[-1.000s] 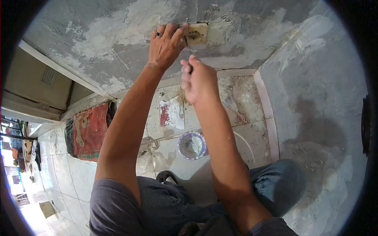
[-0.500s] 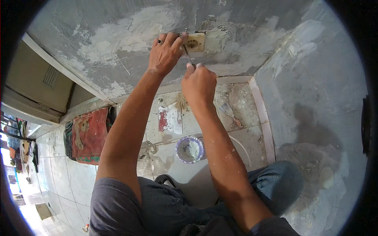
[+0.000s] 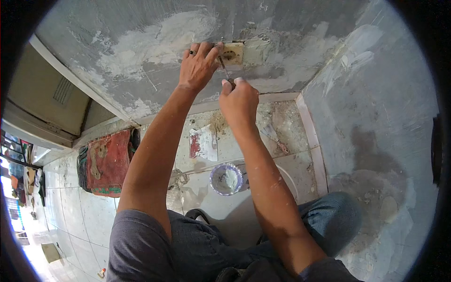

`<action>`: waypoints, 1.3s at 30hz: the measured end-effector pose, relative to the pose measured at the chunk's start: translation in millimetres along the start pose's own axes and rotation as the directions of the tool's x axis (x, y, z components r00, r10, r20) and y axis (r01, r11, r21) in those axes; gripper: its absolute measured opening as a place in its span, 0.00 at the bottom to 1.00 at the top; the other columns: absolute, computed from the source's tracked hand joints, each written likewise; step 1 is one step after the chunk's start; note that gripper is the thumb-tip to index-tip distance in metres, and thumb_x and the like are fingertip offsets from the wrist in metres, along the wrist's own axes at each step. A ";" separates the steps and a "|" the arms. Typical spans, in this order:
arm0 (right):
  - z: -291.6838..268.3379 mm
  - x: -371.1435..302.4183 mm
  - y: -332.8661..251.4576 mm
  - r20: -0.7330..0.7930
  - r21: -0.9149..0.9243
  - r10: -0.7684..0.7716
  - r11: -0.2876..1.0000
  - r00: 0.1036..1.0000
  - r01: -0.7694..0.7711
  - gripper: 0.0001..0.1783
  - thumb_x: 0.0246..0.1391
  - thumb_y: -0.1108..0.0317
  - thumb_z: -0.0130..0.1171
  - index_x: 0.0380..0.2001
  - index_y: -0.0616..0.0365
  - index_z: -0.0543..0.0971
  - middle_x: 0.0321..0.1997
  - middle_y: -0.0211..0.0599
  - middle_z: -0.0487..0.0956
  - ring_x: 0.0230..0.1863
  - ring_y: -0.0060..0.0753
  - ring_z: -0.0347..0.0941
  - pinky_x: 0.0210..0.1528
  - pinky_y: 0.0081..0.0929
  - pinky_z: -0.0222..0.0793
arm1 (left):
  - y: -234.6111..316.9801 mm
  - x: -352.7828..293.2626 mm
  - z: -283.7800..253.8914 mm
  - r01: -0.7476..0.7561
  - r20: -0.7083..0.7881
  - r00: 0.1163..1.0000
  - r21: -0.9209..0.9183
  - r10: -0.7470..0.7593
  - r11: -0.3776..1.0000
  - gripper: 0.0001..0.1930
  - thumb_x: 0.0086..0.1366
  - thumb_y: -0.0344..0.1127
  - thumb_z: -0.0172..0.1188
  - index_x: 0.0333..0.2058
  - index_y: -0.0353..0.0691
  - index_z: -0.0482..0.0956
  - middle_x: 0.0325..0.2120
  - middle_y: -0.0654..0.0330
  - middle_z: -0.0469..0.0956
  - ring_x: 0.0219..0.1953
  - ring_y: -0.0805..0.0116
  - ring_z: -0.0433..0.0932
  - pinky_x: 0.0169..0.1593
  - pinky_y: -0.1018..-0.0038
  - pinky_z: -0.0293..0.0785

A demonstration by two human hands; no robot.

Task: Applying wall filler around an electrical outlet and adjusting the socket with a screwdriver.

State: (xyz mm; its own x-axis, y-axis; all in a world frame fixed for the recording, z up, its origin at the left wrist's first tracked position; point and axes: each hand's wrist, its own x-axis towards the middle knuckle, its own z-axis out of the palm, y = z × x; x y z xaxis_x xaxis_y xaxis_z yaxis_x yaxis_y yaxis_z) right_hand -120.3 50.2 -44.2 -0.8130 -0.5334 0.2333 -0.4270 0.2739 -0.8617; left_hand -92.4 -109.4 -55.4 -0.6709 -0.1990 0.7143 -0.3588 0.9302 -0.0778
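A yellowed electrical socket (image 3: 233, 53) sits in the grey wall, brown-stained around its holes. My left hand (image 3: 199, 65) lies against the wall at the socket's left side, fingers apart and bent, with the fingertips touching its edge. My right hand (image 3: 239, 101) is closed around the handle of a screwdriver (image 3: 225, 69) just below. The screwdriver's thin shaft slants up and left, and its tip reaches the socket's left edge beside my left fingers. Most of the handle is hidden in my right fist.
On the tiled floor are a purple-rimmed tub (image 3: 226, 179) of whitish paste, a putty knife (image 3: 276, 138) and a flat, white-smeared red piece (image 3: 203, 143). A folded red cloth (image 3: 109, 162) lies left by the doorway. Another grey wall (image 3: 371, 98) stands to the right.
Both hands have shifted only slightly in the picture. The screwdriver stays at the socket's left edge in my right hand, and my left fingers remain against the wall.
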 end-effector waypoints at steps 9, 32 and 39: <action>-8.1 16.8 9.1 0.583 0.740 0.354 0.141 0.731 -0.658 0.15 0.61 0.61 0.52 0.34 0.65 0.75 0.24 0.35 0.74 0.14 0.24 0.63 0.15 0.21 0.57 | 4.1 8.3 2.0 -0.015 -0.036 0.999 -0.011 0.015 1.000 0.30 0.50 0.40 0.66 0.54 0.57 0.69 0.43 0.66 0.70 0.49 0.61 0.67 0.48 0.64 0.64; 1.3 18.1 25.4 0.773 0.616 0.072 -0.327 0.631 -0.717 0.19 0.62 0.61 0.51 0.47 0.67 0.67 0.25 0.27 0.67 0.14 0.13 0.51 0.13 0.13 0.43 | 0.6 4.3 2.6 -0.037 -0.052 0.998 0.052 0.040 0.998 0.29 0.52 0.41 0.64 0.54 0.56 0.69 0.42 0.64 0.70 0.48 0.60 0.68 0.47 0.64 0.65; -10.5 3.0 16.9 0.483 0.764 0.301 0.314 0.822 -0.564 0.10 0.55 0.68 0.56 0.34 0.64 0.72 0.25 0.30 0.69 0.16 0.16 0.57 0.15 0.17 0.52 | -0.5 3.5 -7.0 -0.030 0.020 0.999 0.012 0.030 0.999 0.30 0.52 0.40 0.66 0.55 0.53 0.68 0.42 0.63 0.70 0.49 0.59 0.67 0.50 0.64 0.65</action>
State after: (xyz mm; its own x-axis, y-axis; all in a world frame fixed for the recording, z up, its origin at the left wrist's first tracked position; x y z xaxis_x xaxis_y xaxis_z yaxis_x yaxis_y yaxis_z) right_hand -134.1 61.6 -53.3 -0.6057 -0.7427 -0.2854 0.6268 -0.2245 -0.7461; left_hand -90.0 -108.4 -47.9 -0.6940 -0.1774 0.6977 -0.3464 0.9319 -0.1076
